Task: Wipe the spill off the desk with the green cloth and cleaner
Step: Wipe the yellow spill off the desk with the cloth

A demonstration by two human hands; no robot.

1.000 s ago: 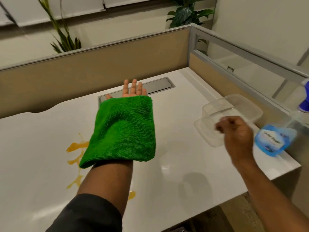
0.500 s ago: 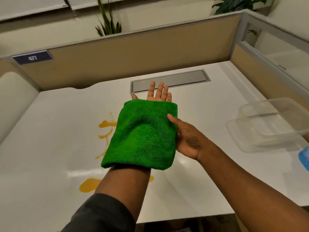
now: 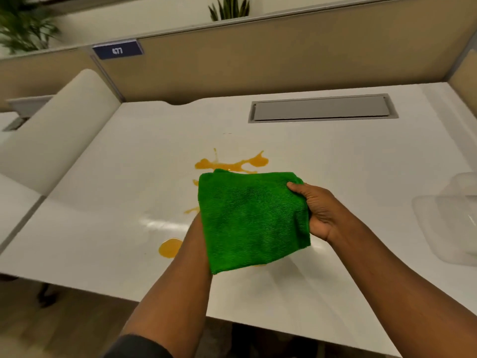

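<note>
The green cloth hangs folded above the white desk, just in front of the orange spill. My right hand grips the cloth's right edge, thumb on top. My left hand is hidden under the cloth; only its wrist shows at the cloth's left edge. The spill is a streaky splash behind the cloth, with a separate round puddle near the desk's front, left of my left forearm. The cleaner bottle is not in view.
A clear plastic container sits at the desk's right edge. A grey cable hatch is set into the desk at the back. Tan partition panels wall the back and right. A cream divider bounds the left.
My right hand left the blue bottle, came across and took hold of the cloth's right edge. My left fingers no longer stick out past the cloth. The view has swung left.
</note>
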